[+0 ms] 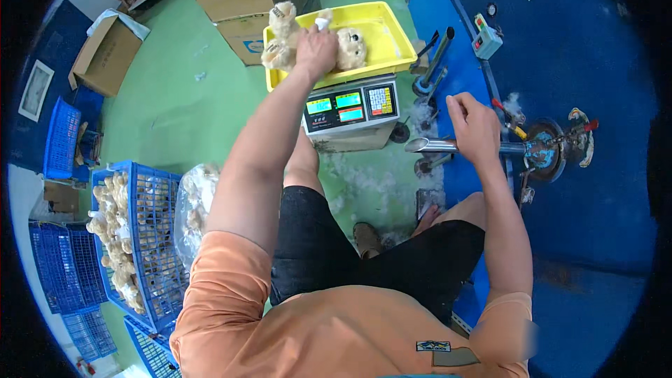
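A cream plush teddy bear [350, 47] lies on its side in a shallow yellow tray [388, 38], its head to the right and its feet to the left. My left hand [318, 49] grips the bear's body from above and covers its middle. A white tag or cloth shows on it just beyond my fingers. Under the tray stands a digital scale [350, 106] with lit displays and a keypad. My right hand [477, 129] is held with curled fingers above a metal nozzle [437, 145] that sticks out of the blue machine. Nothing shows in those fingers.
A blue crate [157, 231] full of plush bears stands at my left, beside a clear bag [196, 203] of stuffed pieces. Cardboard boxes [241, 24] sit behind the tray. The machine [581, 224] fills the right side. White fluff [350, 182] litters the green floor.
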Demonstrator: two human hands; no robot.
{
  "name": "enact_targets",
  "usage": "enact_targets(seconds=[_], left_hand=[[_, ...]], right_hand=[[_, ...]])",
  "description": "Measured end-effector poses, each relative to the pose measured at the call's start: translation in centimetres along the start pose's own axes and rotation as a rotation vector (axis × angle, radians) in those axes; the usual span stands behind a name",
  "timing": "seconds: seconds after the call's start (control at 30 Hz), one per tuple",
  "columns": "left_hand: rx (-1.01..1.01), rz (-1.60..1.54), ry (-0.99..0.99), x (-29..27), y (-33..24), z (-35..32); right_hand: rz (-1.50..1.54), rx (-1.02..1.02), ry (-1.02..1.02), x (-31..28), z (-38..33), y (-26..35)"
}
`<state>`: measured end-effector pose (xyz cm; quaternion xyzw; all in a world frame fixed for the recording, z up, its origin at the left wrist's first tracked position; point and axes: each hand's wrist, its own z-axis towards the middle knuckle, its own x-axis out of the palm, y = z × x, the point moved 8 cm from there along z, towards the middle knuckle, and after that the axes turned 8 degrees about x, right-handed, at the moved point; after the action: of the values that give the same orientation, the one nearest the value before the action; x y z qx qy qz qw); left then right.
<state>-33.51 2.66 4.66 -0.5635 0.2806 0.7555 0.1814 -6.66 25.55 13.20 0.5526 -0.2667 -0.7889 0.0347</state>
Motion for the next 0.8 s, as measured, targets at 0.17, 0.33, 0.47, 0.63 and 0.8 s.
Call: enact_targets(seconds=[0.17, 0.33, 0.47, 0.63, 0.8], left_hand=[[-0.044, -0.073, -0.306, -7.8, 0.0, -4.3], [-0.02, -0.985, -0.585, -16.6, -3.8, -14.0], [-0.33, -1.252, -0.252, -4.2, -6.1, -20.9], [-0.45, -1.629, -0.028, -5.3, -14.2, -22.2], [-0.338, -1.799, -0.067, -3.8, -17.9, -20.2]], right_hand=[[-0.019, -0.01, -0.025, 0.2, 0.2, -0.4], [-0.082, -0.001, -0.037, 0.5, 0.0, -1.0], [-0.112, -0.02, -0.016, 0.7, 0.0, 0.1], [-0.113, 0.007, -0.037, 0.0, -0.1, -0.7], [-0.089, -0.021, -0.057, 0.2, 0.1, -0.1]])
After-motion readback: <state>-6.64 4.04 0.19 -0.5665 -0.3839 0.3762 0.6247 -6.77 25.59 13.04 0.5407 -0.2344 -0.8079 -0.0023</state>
